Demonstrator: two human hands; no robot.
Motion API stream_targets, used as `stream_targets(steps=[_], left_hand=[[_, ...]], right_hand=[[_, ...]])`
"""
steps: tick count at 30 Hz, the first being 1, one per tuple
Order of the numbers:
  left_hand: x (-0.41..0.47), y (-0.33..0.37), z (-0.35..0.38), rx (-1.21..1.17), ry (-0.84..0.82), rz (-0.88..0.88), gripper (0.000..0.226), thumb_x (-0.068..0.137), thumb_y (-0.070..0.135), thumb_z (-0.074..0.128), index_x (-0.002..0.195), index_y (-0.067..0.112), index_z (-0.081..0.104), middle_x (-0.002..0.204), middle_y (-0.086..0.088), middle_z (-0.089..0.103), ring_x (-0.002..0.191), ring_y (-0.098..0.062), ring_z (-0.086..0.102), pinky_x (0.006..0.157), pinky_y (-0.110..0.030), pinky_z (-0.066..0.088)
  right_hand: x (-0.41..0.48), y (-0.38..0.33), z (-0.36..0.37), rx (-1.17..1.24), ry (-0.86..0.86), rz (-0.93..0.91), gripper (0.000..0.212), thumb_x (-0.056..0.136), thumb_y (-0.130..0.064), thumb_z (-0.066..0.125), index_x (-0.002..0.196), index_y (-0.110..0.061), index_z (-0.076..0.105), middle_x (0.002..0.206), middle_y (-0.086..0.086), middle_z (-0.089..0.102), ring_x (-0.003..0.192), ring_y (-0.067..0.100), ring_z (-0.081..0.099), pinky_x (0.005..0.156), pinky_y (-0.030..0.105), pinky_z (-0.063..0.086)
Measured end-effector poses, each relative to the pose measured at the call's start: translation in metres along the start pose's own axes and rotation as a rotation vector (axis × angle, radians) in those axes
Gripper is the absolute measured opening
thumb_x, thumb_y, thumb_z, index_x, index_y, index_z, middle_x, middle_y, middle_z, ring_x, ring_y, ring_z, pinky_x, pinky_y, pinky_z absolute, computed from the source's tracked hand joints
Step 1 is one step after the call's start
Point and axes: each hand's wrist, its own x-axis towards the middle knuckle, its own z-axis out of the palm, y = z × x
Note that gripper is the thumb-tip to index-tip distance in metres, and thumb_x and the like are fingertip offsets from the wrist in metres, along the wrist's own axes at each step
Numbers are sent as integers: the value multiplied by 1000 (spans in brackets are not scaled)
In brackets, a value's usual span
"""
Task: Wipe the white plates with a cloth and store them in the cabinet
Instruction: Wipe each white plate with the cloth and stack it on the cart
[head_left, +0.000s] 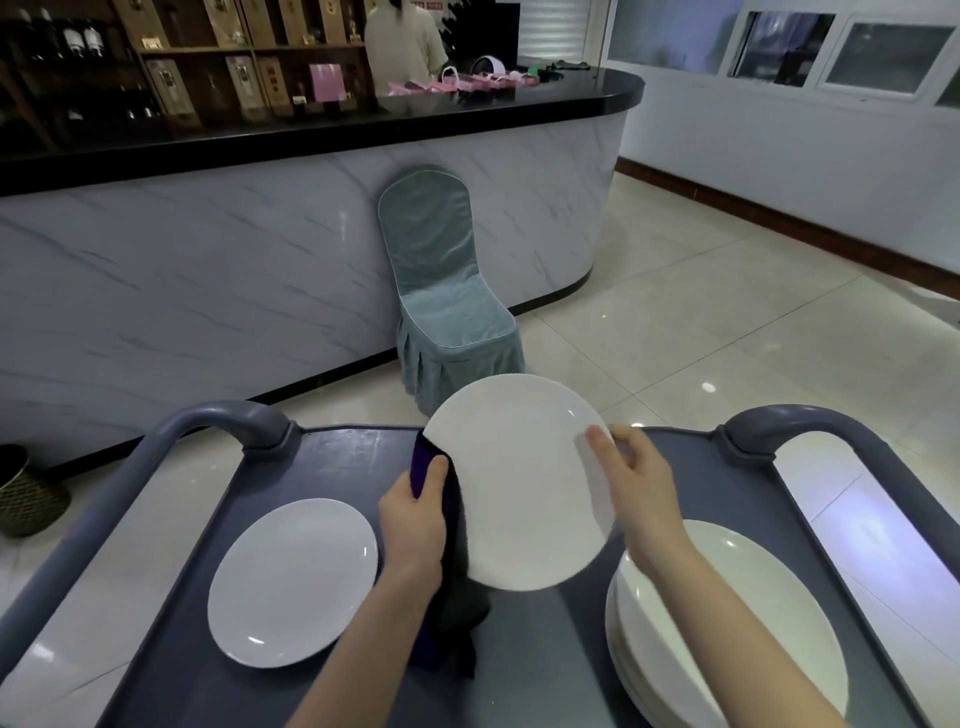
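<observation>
A white plate (514, 478) is held up, tilted, above the grey cart tray (332, 467). My right hand (631, 483) pinches its right rim, thumb on the face. My left hand (415, 519) grips a dark purple cloth (452, 571) against the plate's left edge; the cloth hangs down to the tray. One white plate (293, 582) lies flat on the tray's left side. A stack of white plates (727, 623) sits on the right side, partly behind my right forearm.
The cart has grey handle bars at the left (228, 415) and right (795, 421). A covered teal chair (441, 291) stands ahead against a marble-look bar counter (208, 270). A person (405, 47) stands behind the counter. A basket (26, 493) sits on the floor at left.
</observation>
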Motion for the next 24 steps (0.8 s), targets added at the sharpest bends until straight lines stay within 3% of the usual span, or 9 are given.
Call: stream_targets(steps=[4, 7, 9, 12, 15, 18, 21, 23, 24], left_hand=[[12, 16, -7, 230, -282, 195, 24, 92, 25, 66, 72, 11, 65, 59, 8, 65, 53, -6, 54, 50, -15, 43], [17, 24, -5, 391, -451, 278, 27, 89, 26, 68, 71, 7, 62, 58, 8, 58, 51, -6, 47, 49, -18, 39], [17, 24, -4, 412, -487, 269, 28, 90, 27, 67, 71, 8, 60, 60, 7, 58, 53, -8, 48, 52, -22, 39], [13, 16, -10, 239, -408, 157, 23, 94, 26, 62, 78, 11, 67, 67, 4, 68, 59, -10, 58, 56, -21, 47], [-2, -5, -2, -47, -155, -84, 20, 96, 26, 61, 80, 18, 71, 76, 1, 74, 67, -12, 66, 61, -24, 55], [-16, -20, 15, -198, 66, -247, 12, 96, 28, 60, 95, 19, 67, 94, 2, 71, 90, -19, 64, 84, -34, 52], [-12, -16, 10, -227, 74, -286, 18, 96, 28, 61, 106, 13, 66, 97, -1, 69, 91, -21, 63, 82, -34, 52], [-4, -10, 1, -212, 56, -287, 16, 95, 28, 61, 97, 14, 67, 93, -1, 70, 87, -20, 63, 72, -32, 51], [-1, -7, -4, -198, 52, -274, 14, 95, 28, 62, 91, 16, 67, 92, -1, 70, 85, -20, 64, 69, -31, 51]], right_hand=[[27, -24, -18, -376, -410, -82, 12, 88, -44, 69, 90, -33, 71, 84, -16, 73, 74, 2, 67, 64, 18, 50], [27, -26, -13, -454, -598, -1, 31, 88, -50, 67, 81, -20, 71, 71, -10, 70, 61, 5, 61, 58, 19, 45], [25, -22, -10, -406, -559, 12, 49, 89, -52, 65, 79, -4, 64, 69, -3, 62, 61, 11, 55, 60, 26, 42], [19, -19, -9, -246, -418, 36, 45, 91, -42, 66, 64, -8, 58, 63, -4, 57, 54, 10, 50, 56, 23, 40], [7, -12, 6, 150, -70, 214, 34, 93, -31, 67, 66, -11, 66, 69, 2, 65, 58, 15, 58, 59, 24, 48], [-17, 2, 36, 327, 238, 362, 35, 96, -33, 62, 68, -12, 65, 73, 1, 67, 64, 18, 61, 61, 28, 50], [-30, 13, 42, 344, 188, 364, 26, 99, -36, 56, 85, -18, 71, 85, -2, 73, 79, 17, 68, 69, 32, 55], [-31, 17, 31, 258, 15, 210, 21, 98, -29, 58, 115, -22, 68, 101, -10, 74, 96, 12, 69, 83, 32, 56], [-33, 20, 24, 166, -63, 74, 33, 96, -28, 61, 129, -29, 60, 114, -20, 70, 107, 5, 65, 89, 28, 53]])
